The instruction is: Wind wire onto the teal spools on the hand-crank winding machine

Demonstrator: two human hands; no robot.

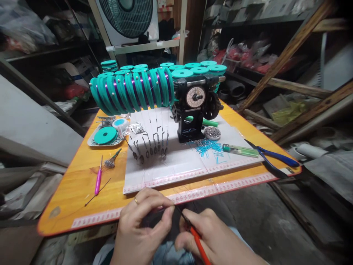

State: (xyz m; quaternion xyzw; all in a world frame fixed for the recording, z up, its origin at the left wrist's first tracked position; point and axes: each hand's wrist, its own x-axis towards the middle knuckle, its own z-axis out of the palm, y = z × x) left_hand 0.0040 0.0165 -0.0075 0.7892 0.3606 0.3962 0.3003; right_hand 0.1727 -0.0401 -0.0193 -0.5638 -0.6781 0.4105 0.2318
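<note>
My left hand [147,221] is at the table's front edge, thumb and forefinger pinched; what lies between them is too small to make out. Just to its right, my right hand [208,233] is closed around a tool with an orange handle [199,244] and a thin dark tip. That tip points at the left fingertips; the tool's exact kind does not show. Beyond the hands, a black hand winder [190,121] with a round dial carries a row of teal foam spools [132,92] wound with purple line. Several dark sinkers [154,149] hang below on thin lines.
The wooden table [79,184] bears a white board [176,169] and a red-and-white measuring tape [220,187]. Blue-handled pliers [275,156], a green tube [239,150] and blue pieces [208,148] lie right. A pink-handled hook tool [98,180] and a tray [92,141] are left.
</note>
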